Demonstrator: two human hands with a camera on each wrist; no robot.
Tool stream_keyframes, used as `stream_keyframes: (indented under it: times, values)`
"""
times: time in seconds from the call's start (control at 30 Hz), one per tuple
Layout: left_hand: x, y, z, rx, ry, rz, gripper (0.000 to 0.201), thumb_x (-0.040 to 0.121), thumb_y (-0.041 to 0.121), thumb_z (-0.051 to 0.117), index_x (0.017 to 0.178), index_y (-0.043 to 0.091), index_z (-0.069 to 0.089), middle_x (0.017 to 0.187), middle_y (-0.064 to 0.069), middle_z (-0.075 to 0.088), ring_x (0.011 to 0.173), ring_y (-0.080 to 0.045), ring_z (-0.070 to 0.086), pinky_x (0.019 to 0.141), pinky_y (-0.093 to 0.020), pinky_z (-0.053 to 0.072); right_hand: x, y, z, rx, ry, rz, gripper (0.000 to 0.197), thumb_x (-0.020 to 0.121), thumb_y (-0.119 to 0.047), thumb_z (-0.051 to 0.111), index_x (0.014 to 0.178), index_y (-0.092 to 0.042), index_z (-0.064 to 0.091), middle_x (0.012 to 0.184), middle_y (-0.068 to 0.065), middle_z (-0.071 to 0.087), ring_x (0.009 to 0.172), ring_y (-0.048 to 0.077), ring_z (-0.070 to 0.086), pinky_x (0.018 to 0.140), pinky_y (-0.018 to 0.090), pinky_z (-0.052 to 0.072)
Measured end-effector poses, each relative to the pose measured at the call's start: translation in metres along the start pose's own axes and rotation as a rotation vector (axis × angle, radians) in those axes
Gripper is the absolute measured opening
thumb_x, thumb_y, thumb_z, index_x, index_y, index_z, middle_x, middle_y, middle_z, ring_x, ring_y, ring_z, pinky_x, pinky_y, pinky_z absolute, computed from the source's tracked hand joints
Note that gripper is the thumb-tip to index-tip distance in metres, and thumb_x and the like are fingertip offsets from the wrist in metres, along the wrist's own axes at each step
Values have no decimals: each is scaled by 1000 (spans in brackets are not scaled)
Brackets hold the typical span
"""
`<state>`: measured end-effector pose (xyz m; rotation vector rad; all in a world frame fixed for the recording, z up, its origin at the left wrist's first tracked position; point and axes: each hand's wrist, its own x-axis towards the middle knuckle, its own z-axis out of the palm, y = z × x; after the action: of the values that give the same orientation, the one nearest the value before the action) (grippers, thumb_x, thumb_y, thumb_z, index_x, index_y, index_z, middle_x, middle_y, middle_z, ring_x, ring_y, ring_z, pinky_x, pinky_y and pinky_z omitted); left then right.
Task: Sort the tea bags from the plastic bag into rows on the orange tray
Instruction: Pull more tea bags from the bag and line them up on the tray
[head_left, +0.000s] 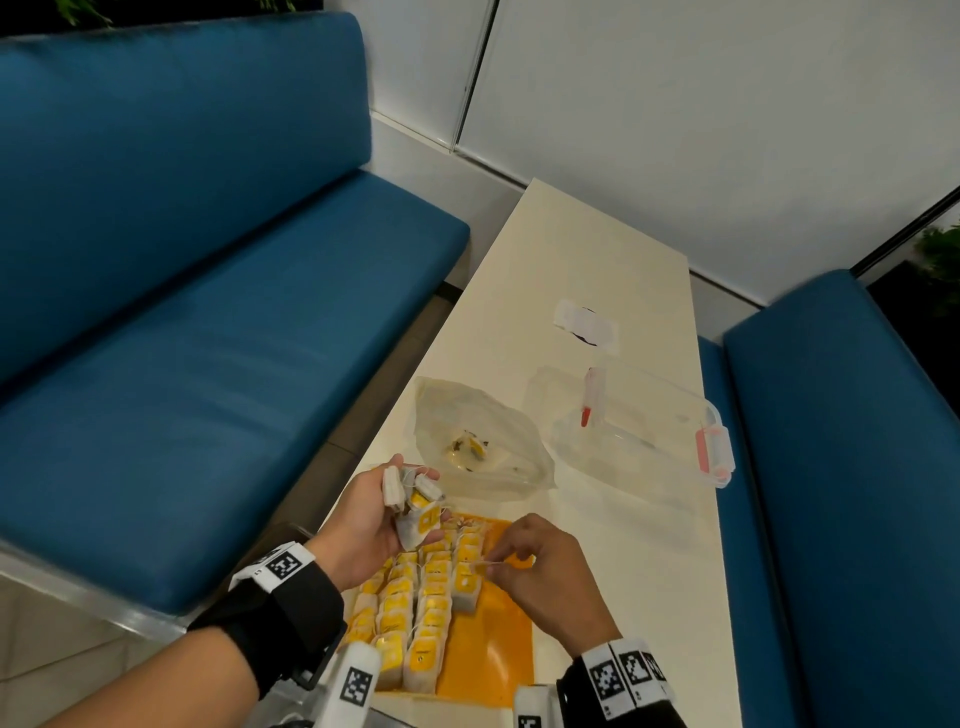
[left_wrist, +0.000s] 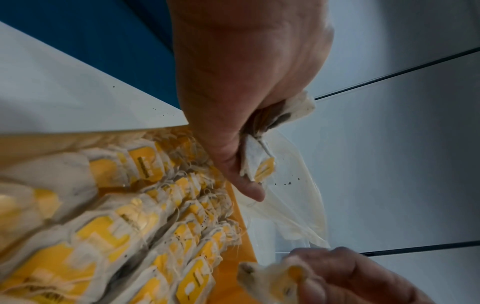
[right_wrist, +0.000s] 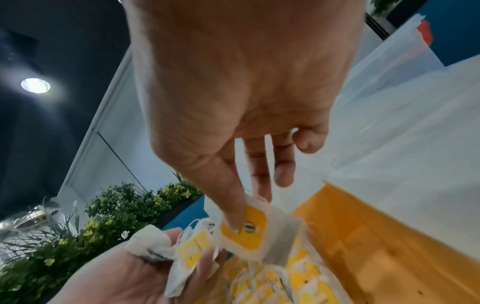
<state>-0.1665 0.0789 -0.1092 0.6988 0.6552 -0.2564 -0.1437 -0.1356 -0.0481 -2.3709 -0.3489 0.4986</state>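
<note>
The left hand (head_left: 363, 525) hovers palm-up over the far left corner of the orange tray (head_left: 493, 649), its fingers (head_left: 397, 465) curled loosely round a small bunch of tea bags (head_left: 415, 501) whose yellow tags and white strings hang between them. In the left wrist view the same bunch (left_wrist: 259, 162) shows pressed between thumb and palm. The right hand (head_left: 545, 577) reaches in from the near right, over the tray's far end. Its thumb and forefinger pinch a single tea bag (right_wrist: 255, 236) by its yellow tag, just above the far end of the rightmost row; the other fingers (right_wrist: 284, 166) are spread and relaxed.

The tray lies at the near edge of the tabletop (head_left: 623, 291), toward its left side. Rows of tea bags (head_left: 415, 608) fill the tray's left half, overlapping like shingles, yellow tags up, while its right half is bare orange. Just beyond the tray's far edge lies the plastic bag (head_left: 483, 441), crumpled and open, with a few bits at its bottom; whether these are tea bags cannot be told. To the right of the bag, near the tabletop's right edge, sits a clear plastic container (head_left: 639, 431) with red latches. Farther off lies a small white packet (head_left: 587, 325). Blue benches (head_left: 208, 312) flank the tabletop.
</note>
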Motion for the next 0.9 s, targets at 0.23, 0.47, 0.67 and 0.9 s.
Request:
stream_keyframes:
  times: [0.23, 0.47, 0.67, 0.9]
  values:
    - [-2, 1, 3, 23, 7, 20, 54, 109, 44, 34, 119, 4, 69, 109, -21, 70, 93, -34, 68, 71, -43, 60, 1, 7, 12, -132, -367, 189, 11, 86, -11, 70, 81, -20, 67, 72, -5, 64, 59, 2, 59, 55, 18, 47]
    - [-4, 3, 4, 26, 4, 23, 54, 109, 44, 34, 122, 4, 67, 109, -20, 70, 86, -32, 71, 74, -43, 60, 18, 5, 24, -245, -538, 299, 10, 92, -5, 61, 91, -15, 60, 77, 8, 69, 63, 17, 69, 64, 30, 59]
    - [-6, 3, 4, 29, -11, 19, 56, 109, 45, 34, 128, 2, 65, 110, -20, 70, 88, -33, 71, 76, -45, 59, 27, 7, 34, -351, -507, 337, 10, 89, -4, 64, 87, -14, 63, 79, 5, 67, 69, 18, 67, 77, 33, 61]
    - [-6, 4, 3, 39, -12, 24, 57, 109, 44, 33, 129, 0, 64, 110, -21, 69, 89, -34, 70, 72, -43, 61, 28, 15, 51, -240, -311, 361, 22, 91, -8, 55, 73, -19, 53, 84, 12, 66, 64, 24, 66, 68, 37, 64]
